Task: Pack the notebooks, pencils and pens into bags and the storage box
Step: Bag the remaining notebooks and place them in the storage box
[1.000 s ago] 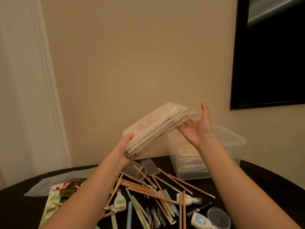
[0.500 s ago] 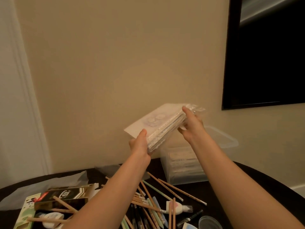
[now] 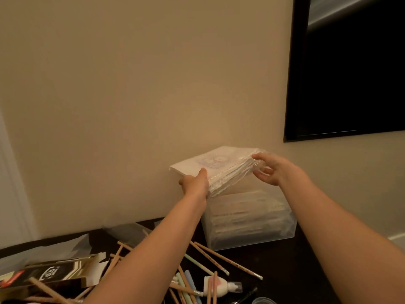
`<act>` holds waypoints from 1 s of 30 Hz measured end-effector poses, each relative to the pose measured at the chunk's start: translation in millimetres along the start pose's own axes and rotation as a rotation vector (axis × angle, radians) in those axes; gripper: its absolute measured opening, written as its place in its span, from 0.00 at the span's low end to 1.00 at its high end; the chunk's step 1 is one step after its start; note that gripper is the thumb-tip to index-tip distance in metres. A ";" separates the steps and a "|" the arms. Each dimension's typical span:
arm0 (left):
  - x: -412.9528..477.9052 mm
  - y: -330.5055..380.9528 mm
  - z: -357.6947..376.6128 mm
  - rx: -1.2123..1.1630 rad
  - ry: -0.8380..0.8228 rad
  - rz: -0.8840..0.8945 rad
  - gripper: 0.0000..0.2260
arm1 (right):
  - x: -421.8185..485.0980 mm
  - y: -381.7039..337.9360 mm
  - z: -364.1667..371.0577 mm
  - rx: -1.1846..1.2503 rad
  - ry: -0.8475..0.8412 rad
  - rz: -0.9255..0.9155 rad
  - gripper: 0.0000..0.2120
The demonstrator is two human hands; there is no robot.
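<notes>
Bagged notebook stack (image 3: 219, 163), axis 8-to-2 o'clock, held just over storage box (image 3: 252, 224) at its 6; left hand (image 3: 195, 185) grips the 8 end, right hand (image 3: 274, 172) pinches the 2 end.

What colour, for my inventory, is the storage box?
The storage box is clear, frosted plastic; head view.

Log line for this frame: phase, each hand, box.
phase: packing | left hand: grips bagged notebooks at near corner | right hand: pinches bag's far end | storage box: beneath bundle, holds stacked packs
</notes>
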State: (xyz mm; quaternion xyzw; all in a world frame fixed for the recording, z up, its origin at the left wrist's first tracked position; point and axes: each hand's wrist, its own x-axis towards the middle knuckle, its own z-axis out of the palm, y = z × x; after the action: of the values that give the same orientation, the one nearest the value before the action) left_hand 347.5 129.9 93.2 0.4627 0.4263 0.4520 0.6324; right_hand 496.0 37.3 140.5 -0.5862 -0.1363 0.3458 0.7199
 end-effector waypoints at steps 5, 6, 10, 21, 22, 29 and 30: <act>7.1 14.9 3.3 0.381 -0.133 0.044 0.23 | 10.5 -1.4 -23.3 -0.087 -0.007 0.083 0.26; 7.1 17.1 3.6 0.439 -0.163 0.044 0.22 | 12.6 -3.1 -30.3 -0.095 -0.014 0.106 0.28; 3.9 24.9 8.9 0.684 -0.252 0.087 0.18 | 19.8 -6.3 -46.5 -0.353 -0.046 0.125 0.29; 14.3 25.6 30.6 1.190 -0.280 0.112 0.39 | 35.0 -3.4 -34.8 -1.428 -0.097 0.226 0.41; 13.8 25.2 31.1 1.231 -0.296 0.112 0.37 | 37.6 -2.0 -34.3 -1.413 -0.090 0.225 0.41; 13.7 22.9 39.2 1.484 -0.385 0.075 0.25 | 64.9 11.3 -43.9 -1.477 0.039 0.146 0.45; 13.2 21.1 41.0 1.517 -0.392 0.062 0.24 | 63.3 11.7 -44.4 -1.521 0.064 0.124 0.43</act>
State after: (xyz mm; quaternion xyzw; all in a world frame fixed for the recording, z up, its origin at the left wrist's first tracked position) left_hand 386.0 137.9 120.6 0.8513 0.4862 -0.0352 0.1942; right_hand 564.7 46.5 104.1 -0.9368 -0.2829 0.1794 0.1007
